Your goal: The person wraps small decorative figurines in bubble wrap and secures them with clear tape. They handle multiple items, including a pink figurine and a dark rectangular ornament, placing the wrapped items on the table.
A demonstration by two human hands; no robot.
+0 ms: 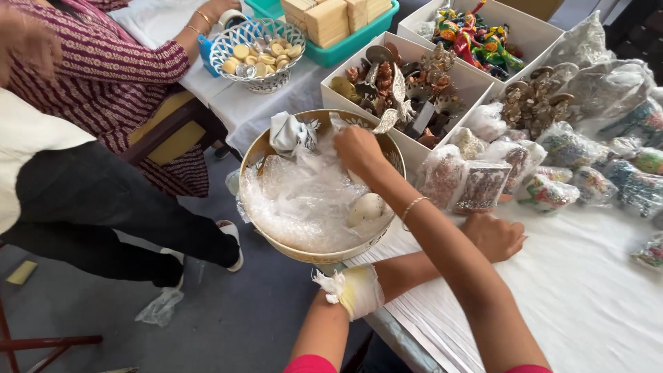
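Observation:
A large round bowl (pixel 266 148) with a golden rim sits at the table's edge, filled with clear bubble wrap (pixel 304 200). My right hand (pixel 357 149), a thin bracelet on its wrist, reaches across into the bowl's far side, fingers closed on the bubble wrap. A pale egg-shaped piece (pixel 366 207) lies in the wrap near the right rim, and a crumpled white wrapping (pixel 289 131) sits at the far left rim. My left hand (pixel 494 236) rests curled on the white tablecloth (pixel 587 290), right of the bowl and holding nothing. A white bandage (pixel 356 290) wraps that arm near the elbow.
Behind the bowl stand white boxes of metal figurines (pixel 400 83) and colourful figurines (pixel 476 34), a teal tray of wooden blocks (pixel 331 21) and a white lattice basket of round discs (pixel 259 52). Plastic-wrapped packets (pixel 552 186) crowd the right. Two other people are at the left.

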